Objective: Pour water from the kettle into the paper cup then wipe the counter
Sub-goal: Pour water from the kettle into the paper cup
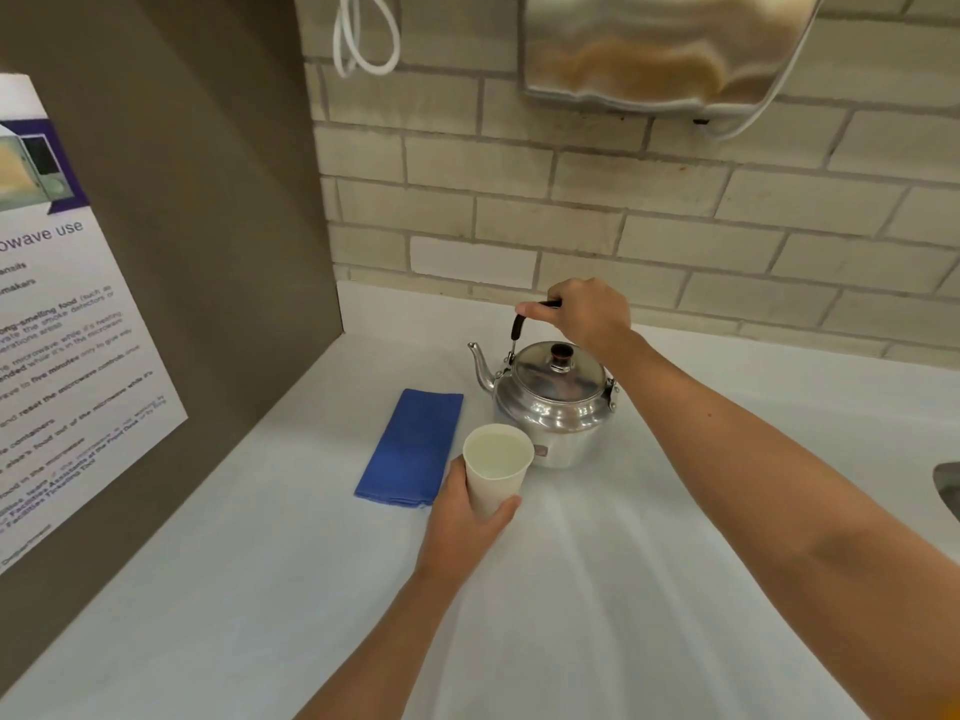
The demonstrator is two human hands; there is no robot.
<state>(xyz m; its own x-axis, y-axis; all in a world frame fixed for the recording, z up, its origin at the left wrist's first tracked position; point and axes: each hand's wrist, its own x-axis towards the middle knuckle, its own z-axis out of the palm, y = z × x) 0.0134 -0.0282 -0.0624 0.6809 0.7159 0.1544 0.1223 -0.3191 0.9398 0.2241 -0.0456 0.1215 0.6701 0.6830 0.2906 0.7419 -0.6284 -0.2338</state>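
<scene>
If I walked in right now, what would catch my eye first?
Probably the shiny metal kettle standing mid-counter, with the right hand gripping its black handle. Just in front, the left hand holds a white paper cup with liquid in it. A folded blue cloth lies flat to their left.

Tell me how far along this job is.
Done, apparently: the paper cup already holds water. In hand: the left hand grips the cup, the right hand holds the upright kettle by its handle. Left: wiping; the blue cloth lies folded on the counter.
</scene>
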